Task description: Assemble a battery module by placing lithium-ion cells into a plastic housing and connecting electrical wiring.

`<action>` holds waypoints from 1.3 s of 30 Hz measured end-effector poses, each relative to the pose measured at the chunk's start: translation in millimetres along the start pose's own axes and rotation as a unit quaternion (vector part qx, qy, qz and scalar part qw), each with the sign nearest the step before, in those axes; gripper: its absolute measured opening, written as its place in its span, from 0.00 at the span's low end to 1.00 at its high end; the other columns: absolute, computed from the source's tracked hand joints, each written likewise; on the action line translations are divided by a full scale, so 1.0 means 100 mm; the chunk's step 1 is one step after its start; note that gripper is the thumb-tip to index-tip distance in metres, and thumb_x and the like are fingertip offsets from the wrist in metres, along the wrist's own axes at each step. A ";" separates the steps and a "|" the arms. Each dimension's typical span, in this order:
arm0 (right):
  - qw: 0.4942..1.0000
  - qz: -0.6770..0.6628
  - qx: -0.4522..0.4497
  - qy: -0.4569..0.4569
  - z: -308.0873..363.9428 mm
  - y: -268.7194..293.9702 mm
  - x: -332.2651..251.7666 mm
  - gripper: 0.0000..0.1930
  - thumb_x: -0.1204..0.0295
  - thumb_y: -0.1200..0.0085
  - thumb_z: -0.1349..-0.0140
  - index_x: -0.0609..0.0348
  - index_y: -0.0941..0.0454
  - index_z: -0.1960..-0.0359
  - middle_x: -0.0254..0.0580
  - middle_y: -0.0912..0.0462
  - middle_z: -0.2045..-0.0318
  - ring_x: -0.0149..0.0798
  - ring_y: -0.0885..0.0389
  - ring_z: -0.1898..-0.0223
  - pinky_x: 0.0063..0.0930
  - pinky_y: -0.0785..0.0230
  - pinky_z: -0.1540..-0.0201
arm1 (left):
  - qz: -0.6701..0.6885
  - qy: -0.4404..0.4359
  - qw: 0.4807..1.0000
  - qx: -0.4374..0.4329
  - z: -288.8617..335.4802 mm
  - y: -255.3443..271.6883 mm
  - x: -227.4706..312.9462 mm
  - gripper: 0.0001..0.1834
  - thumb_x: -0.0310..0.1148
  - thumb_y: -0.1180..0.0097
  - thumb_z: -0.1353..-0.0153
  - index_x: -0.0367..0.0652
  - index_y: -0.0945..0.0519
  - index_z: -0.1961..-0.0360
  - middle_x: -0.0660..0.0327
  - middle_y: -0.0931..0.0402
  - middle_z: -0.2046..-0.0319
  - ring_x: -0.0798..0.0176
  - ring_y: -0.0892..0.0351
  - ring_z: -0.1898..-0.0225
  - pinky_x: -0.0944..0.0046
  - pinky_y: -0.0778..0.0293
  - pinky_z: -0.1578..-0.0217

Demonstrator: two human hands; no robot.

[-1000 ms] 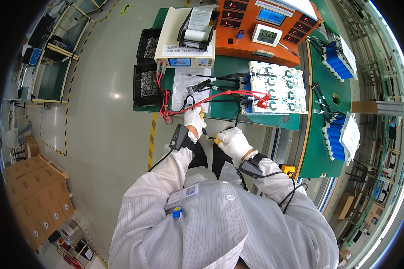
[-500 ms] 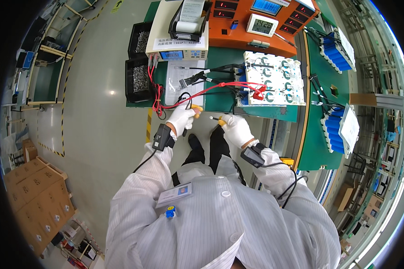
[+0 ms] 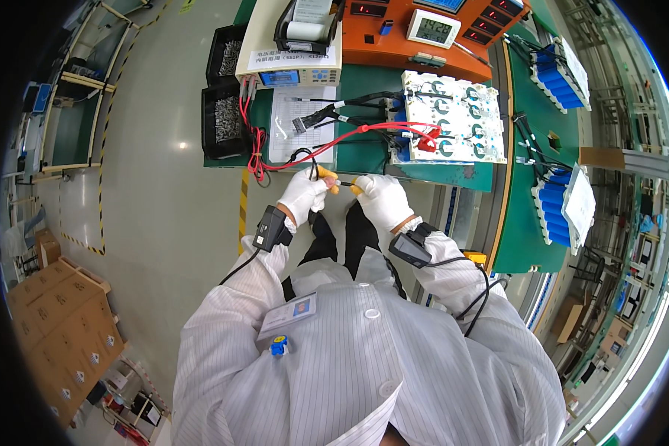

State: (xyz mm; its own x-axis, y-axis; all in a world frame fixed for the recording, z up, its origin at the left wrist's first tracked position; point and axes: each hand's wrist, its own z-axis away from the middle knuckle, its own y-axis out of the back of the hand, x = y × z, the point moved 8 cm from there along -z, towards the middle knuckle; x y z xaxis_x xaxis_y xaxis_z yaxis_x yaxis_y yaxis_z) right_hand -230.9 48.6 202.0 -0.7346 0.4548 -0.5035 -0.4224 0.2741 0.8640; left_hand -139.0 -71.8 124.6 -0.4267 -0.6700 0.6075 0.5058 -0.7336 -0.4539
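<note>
My left hand (image 3: 302, 195), in a white glove with yellowish fingertips, is closed on a thin black cable (image 3: 314, 163) that loops up toward the bench edge. Facing it, my right hand (image 3: 383, 201), gloved alike, pinches a thin black piece with a white tip (image 3: 346, 183). That tip meets the fingertips of my left hand; whether the two parts are joined is too small to tell. Beyond my hands lies a blue-celled battery pack with a white top board (image 3: 457, 119). Red test leads (image 3: 349, 134) run across to it, and black wire harnesses (image 3: 316, 119) stretch from its left side.
A white tester (image 3: 290, 74) and an orange instrument box (image 3: 394, 48) stand at the back of the green bench (image 3: 453, 175). Black bins of small metal parts (image 3: 227, 119) sit at left. Two more battery packs (image 3: 561, 204) rest at right. Cartons (image 3: 67, 334) are stacked at lower left.
My right hand has moved slightly left, bringing the white-tipped black piece against my left fingertips. The gap between my hands has closed. The bench sits slightly higher in view.
</note>
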 end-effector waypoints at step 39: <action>0.962 -0.225 0.106 -0.113 -0.18 1.54 0.46 0.26 0.79 0.34 0.48 0.60 0.25 0.45 0.36 0.22 0.64 0.30 0.24 0.65 0.26 0.28 0.58 | -0.513 -0.232 0.788 0.249 0.04 0.51 0.30 0.12 0.28 0.39 0.43 0.36 0.21 0.58 0.48 0.17 0.68 0.46 0.17 0.65 0.53 0.23 0.61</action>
State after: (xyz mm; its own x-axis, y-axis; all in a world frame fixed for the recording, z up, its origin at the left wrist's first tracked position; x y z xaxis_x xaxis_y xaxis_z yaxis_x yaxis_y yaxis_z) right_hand -339.9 96.4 312.0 -0.3585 0.4148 -0.8363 -0.5363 0.6418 0.5482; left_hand -123.3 -129.2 122.7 -0.5420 0.4452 0.7128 0.3535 -0.6487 0.6739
